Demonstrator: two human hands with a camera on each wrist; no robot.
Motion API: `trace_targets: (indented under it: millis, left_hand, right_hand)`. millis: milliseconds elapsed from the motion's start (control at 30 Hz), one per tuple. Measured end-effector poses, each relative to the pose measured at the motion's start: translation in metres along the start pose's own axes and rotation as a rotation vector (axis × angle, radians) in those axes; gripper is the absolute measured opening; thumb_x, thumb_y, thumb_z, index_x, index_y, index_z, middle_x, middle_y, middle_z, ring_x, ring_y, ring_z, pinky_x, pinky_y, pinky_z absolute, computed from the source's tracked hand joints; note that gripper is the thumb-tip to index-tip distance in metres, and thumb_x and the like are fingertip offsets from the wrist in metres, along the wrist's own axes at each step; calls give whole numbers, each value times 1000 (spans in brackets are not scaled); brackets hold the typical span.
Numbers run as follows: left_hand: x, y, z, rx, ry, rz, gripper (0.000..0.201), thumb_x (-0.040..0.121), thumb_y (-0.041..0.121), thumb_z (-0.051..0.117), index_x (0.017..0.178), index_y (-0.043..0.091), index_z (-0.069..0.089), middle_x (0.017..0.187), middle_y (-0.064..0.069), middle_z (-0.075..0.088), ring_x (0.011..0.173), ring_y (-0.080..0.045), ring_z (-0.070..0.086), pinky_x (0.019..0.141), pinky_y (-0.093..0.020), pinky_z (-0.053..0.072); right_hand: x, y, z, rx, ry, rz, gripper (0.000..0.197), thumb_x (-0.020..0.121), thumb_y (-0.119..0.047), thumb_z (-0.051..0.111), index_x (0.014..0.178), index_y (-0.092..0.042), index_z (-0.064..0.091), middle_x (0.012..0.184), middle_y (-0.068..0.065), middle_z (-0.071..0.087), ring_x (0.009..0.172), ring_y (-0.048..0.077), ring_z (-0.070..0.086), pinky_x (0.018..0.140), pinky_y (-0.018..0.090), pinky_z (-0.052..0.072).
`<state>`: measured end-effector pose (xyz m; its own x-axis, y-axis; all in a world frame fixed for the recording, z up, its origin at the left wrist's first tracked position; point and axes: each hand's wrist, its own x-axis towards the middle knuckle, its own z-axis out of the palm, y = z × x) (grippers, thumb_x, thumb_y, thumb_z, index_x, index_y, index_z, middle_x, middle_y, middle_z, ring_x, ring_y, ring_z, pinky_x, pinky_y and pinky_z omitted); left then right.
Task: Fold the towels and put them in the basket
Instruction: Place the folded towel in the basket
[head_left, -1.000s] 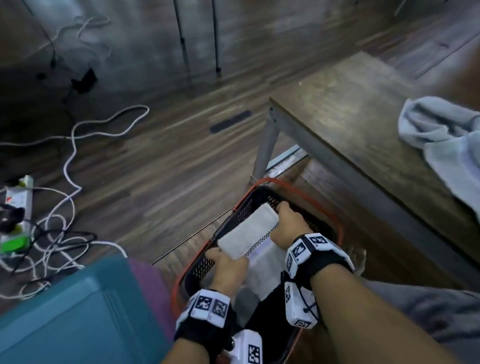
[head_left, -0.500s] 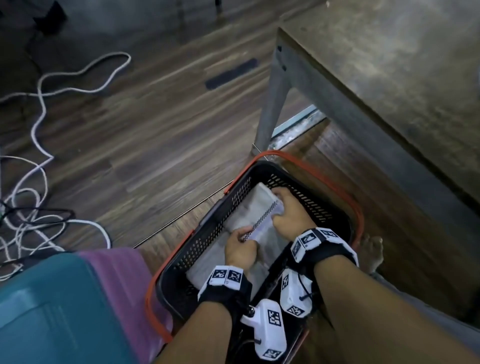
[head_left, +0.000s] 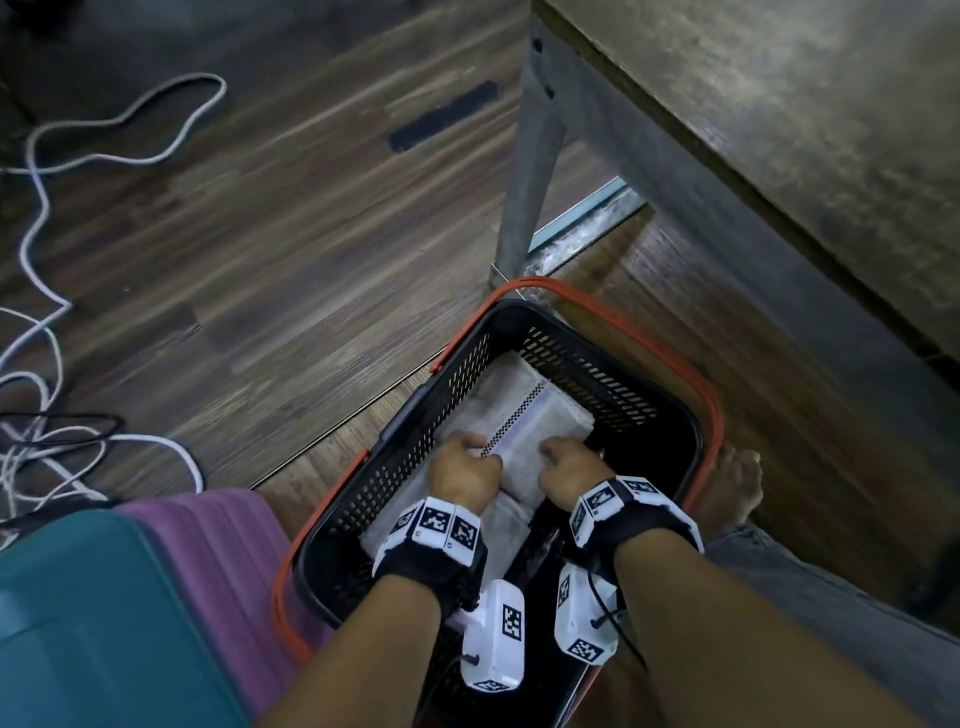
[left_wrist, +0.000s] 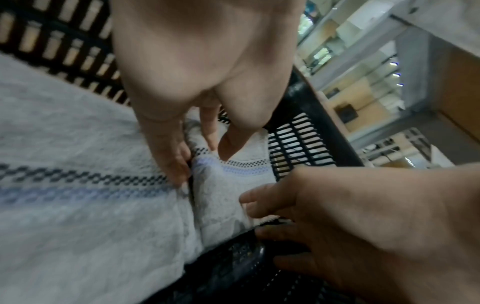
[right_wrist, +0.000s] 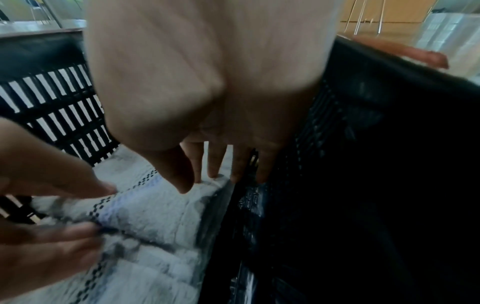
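Overhead, a dark wooden table (head_left: 779, 130) is filling the upper right, its grey metal leg (head_left: 524, 171) standing on the plank floor (head_left: 234, 249) just beyond the basket. A teal case (head_left: 88, 623) with a purple ribbed one (head_left: 218, 535) beside it is sitting at lower left, touching the basket's orange rim. White cables (head_left: 36, 208) are trailing over the floor at far left, well apart from everything else.

The black slotted basket (head_left: 613, 374) (orange handles lying down along its rim) is sitting on the floor between the cases and the person's bare foot (head_left: 732, 483). Inside it, the folded towel (head_left: 524, 415), white with a checked dark band and a pale blue stripe, is lying on top of another folded white towel (head_left: 498, 525), toward the far end of the basket.

Both hands are reaching down into the basket, wrists wearing black straps with tagged white blocks. The left hand (head_left: 465, 470) is working at the near edge of the folded towel: its fingers (left_wrist: 171, 156) are curling down into the crease at the striped band, thumb on the cloth opposite, pinching that fold. The right hand (head_left: 569, 467) is resting at the towel's right-hand near corner; its fingers (right_wrist: 215, 162) are hanging straight and slightly spread, tips touching the cloth edge beside the basket wall, not curling round anything.
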<state>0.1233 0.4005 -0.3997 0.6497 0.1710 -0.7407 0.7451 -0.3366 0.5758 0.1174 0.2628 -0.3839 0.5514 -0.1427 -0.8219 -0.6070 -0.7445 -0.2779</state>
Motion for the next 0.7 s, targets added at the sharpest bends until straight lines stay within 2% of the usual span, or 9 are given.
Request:
trace_targets:
  millis: [100,167,200,267,367,433,533,600,700]
  left_hand:
    - [-5,11,-5,265,107,253,19,82,5,63,98,16,60,110,-10,61,93,-26,63,86,-36,55]
    - [-4,18,-4,457,37,387,27,83,1,61,106,13,61,121,-9,55,101,-25,61,91,-39,53]
    - [-2,21,-4,560,-20,399,33,82,-1,61,113,12,60,127,-8,52,110,-25,59,95,-40,52]
    - [4,25,-5,740,-136,338,44,82,-1,61,124,13,57,137,-8,48,122,-27,53,101,-39,50]
    - [12,31,-5,991,-276,292,45,86,5,58,130,10,55,141,-14,48,126,-30,51,103,-39,47]
    - [14,38,-1,1025,-238,378,39,86,9,59,125,8,57,135,-16,53,118,-32,56,99,-39,50]
    - [23,53,11,952,-160,608,50,87,10,60,136,9,49,143,-14,43,126,-32,50,105,-40,44]
    - [33,60,17,990,-186,723,60,88,10,60,145,10,40,150,-13,34,136,-32,39,113,-38,35]
    - [50,58,21,1094,-253,695,66,91,12,58,151,8,30,157,-13,24,145,-32,27,118,-37,27]
  right_hand:
    - [-2,2,-4,43,152,-55,34,86,-7,53,117,-17,64,127,9,60,124,31,53,102,35,48]
    - [-3,5,-3,118,169,-100,26,85,-2,55,102,-16,69,105,6,69,109,28,64,91,28,52]
    - [-4,5,-2,120,112,-110,27,86,-1,56,104,-16,71,102,4,70,107,25,66,87,24,50]
    - [-7,4,5,45,-27,-98,32,92,-5,58,120,-16,70,119,4,70,116,22,63,90,22,47]
    - [-8,2,14,-80,-122,-77,41,98,-14,55,139,-15,59,145,7,55,131,26,54,106,31,45]
    - [-9,-2,15,-101,-64,-104,35,98,-15,54,130,-12,65,138,11,60,124,29,58,102,33,48]
    - [-10,-5,9,-113,219,-131,27,94,-13,51,114,-8,68,124,15,64,116,33,60,93,37,53]
    - [-9,-4,6,-101,355,-150,33,93,-14,50,125,-10,59,136,14,51,127,34,46,99,41,47]
    - [-5,-1,4,-76,279,-116,55,96,-20,52,149,-16,38,161,4,24,141,32,28,111,43,36]
